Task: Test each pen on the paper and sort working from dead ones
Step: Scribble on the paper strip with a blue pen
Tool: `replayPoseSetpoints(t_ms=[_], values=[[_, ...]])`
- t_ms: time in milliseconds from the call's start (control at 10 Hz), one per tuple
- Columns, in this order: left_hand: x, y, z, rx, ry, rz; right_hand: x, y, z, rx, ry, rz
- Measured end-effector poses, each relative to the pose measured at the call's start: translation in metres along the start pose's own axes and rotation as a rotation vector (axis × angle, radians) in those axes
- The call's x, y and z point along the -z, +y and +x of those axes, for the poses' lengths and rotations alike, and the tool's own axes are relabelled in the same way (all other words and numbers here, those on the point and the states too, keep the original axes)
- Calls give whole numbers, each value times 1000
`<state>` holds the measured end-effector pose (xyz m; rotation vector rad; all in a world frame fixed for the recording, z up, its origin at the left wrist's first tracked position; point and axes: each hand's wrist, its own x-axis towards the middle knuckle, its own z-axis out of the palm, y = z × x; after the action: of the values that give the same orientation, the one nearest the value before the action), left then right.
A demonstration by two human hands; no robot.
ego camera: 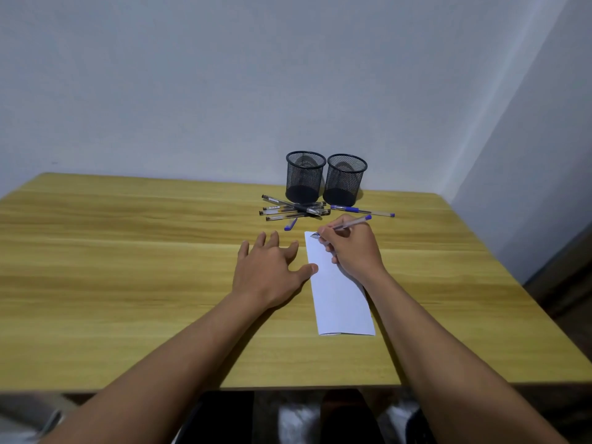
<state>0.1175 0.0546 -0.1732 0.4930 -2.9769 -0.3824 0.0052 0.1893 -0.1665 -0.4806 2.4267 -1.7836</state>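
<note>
A folded white paper (339, 302) lies lengthwise on the wooden table (128, 251). My right hand (352, 248) grips a clear pen with a blue end (355, 223), its tip touching the paper's far left corner. My left hand (272, 270) lies flat with fingers spread, thumb pressing the paper's left edge. A pile of several black pens (293, 210) lies behind the hands. One blue pen (362, 210) lies to the pile's right. A blue cap (290, 224) rests loose near the paper. Two black mesh cups, left (304, 176) and right (344, 179), stand at the back; no pens show in them.
The table backs onto a pale wall (224, 91), with a second wall close on the right. The table's near edge runs just above my lap. Dark flooring shows past the right edge.
</note>
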Motion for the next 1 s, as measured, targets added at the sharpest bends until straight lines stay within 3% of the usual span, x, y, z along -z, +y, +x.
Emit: replayPoseSetpoints(t_ms=[1000], values=[[2, 3, -2, 16, 1, -14, 5, 2, 4, -86, -3, 110]])
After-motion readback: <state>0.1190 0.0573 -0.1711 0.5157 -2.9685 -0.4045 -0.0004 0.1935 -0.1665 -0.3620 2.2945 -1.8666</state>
